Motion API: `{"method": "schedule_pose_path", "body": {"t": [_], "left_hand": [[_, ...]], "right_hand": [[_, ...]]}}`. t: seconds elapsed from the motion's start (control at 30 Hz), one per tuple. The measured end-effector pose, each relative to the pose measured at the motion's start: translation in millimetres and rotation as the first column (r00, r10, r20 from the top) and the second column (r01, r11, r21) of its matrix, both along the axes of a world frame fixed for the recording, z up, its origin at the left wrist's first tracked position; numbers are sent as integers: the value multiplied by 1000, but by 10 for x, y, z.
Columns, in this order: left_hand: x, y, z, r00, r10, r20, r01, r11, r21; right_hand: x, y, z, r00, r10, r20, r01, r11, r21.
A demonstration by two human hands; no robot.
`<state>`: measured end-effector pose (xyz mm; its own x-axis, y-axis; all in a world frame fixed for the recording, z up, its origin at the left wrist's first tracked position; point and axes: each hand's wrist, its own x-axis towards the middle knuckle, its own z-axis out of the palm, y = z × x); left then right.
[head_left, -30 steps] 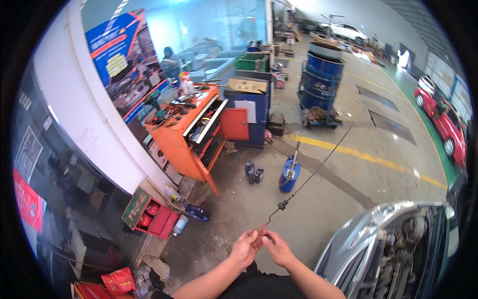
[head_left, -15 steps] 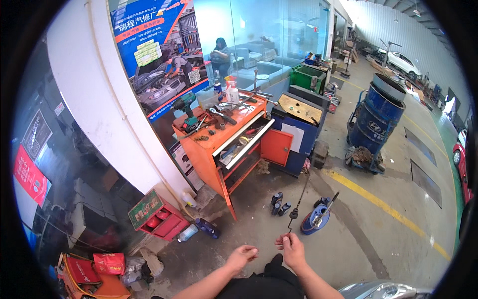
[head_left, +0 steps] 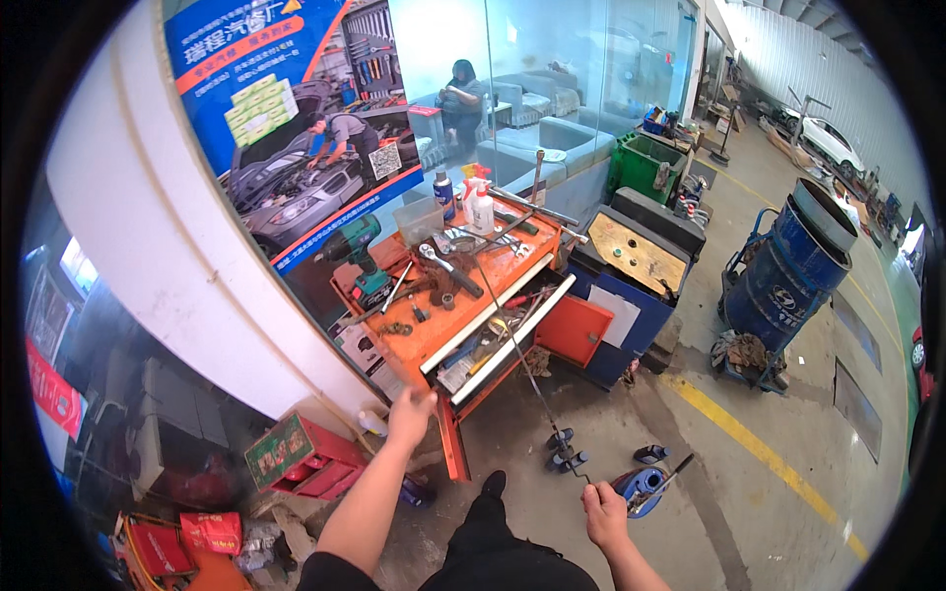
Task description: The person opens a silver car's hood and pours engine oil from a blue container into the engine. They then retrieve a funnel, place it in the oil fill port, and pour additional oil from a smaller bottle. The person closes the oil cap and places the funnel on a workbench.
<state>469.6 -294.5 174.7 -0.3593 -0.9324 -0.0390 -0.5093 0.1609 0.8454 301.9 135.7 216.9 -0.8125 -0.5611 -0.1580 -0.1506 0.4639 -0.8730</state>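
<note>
My right hand (head_left: 605, 512), low and right of centre, is closed round the bent end of a long thin metal rod (head_left: 528, 371) with crank-like bends. The rod slants up and left across the drawer front, its far tip over the cabinet top. Beside the front left corner of the orange tool cabinet (head_left: 399, 345) is my left hand (head_left: 408, 422), with no object visible in it. Its fingers are partly apart; whether they touch the cabinet is unclear. The pulled-out drawer (head_left: 483, 360) holds assorted tools. On top lie a ratchet (head_left: 449, 270), a cordless drill (head_left: 357, 258), sockets and spray bottles.
Dark bottles (head_left: 564, 453) and a blue container (head_left: 642, 491) stand on the floor near my right hand. A red metal box (head_left: 305, 455) is at left. Right of the cabinet are a blue cabinet (head_left: 611, 271) and a blue drum (head_left: 786, 281) on a trolley. Someone sits behind the glass.
My view has come closer to the cabinet. The left hand has gone forward and left, from near the right hand to the cabinet's corner. The rod now leans left, over the drawer.
</note>
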Motion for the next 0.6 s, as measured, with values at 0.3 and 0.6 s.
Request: {"method": "schedule_pose_path", "body": {"t": [0.3,0.6], "left_hand": [[-1782,-2274,319,911,53,410,161,867,-471],[-1687,-2641,490,971,-58,234,138,929,-342]], "right_hand": [[-495,-1244,283,998,-54,-40,59,990,128],[-938,-2405,402,997,72,-40,-65,985,162]]}}
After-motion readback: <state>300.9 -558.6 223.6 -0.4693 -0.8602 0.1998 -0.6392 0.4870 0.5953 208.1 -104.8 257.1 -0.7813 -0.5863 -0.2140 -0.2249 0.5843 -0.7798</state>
